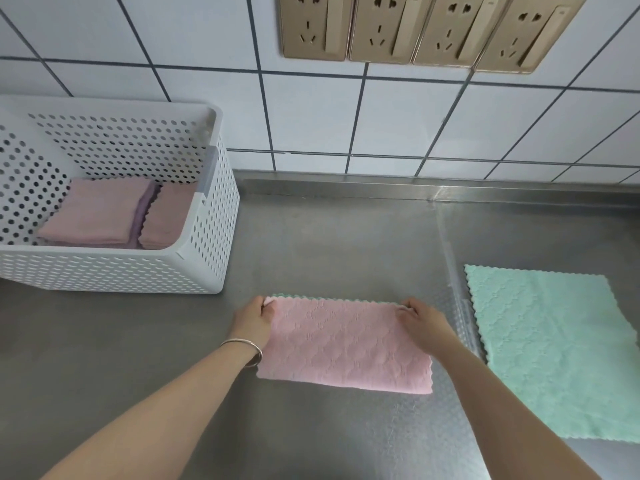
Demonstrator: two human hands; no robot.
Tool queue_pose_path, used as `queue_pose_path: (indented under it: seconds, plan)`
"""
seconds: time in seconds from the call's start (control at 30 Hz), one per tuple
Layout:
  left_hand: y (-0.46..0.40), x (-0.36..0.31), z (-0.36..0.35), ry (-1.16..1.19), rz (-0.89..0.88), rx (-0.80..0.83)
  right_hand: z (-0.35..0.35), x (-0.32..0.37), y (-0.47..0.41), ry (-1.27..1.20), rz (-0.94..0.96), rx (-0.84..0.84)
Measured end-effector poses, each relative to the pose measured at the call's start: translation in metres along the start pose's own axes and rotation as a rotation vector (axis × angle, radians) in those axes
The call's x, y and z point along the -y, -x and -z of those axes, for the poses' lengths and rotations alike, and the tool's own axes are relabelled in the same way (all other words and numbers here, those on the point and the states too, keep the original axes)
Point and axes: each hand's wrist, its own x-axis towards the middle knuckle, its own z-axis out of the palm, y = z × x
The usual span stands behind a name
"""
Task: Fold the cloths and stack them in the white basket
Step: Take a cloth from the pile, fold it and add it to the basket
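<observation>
Pink cloth (346,344): lies folded in half on the steel bench (311,237), a long rectangle whose long axis runs left to right, tilted slightly down to the right; its scalloped free edges face the back wall, its fold faces the person; a thin green edge shows along the far side.
Left hand (254,318): reaches forward from the near edge and pinches the cloth's far left corner; a silver bangle (247,351) circles the wrist.
Right hand (420,317): knuckles up, fingers curled, pinching the far right corner.
Green cloth (557,348): spread flat and unfolded toward the bench's right edge, just beside the pink one, not touching it.
White basket (204,237): stands at the back left of the bench against the tiled wall (381,116); folded pink cloths (100,213) lie stacked inside.
Sockets (433,29): four gold plates on the wall above.
</observation>
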Motion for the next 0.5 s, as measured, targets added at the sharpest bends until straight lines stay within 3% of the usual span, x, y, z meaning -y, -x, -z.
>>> queue_pose_path:
  seconds: [0.3, 0.5]
  plan:
    - [-0.011, -0.003, 0.001, -0.072, 0.001, 0.0, -0.004, -0.004, 0.0, -0.138, -0.081, -0.162]
    - [-0.014, -0.001, -0.003, -0.069, 0.027, -0.014, -0.001, -0.007, 0.002, -0.275, -0.161, -0.182]
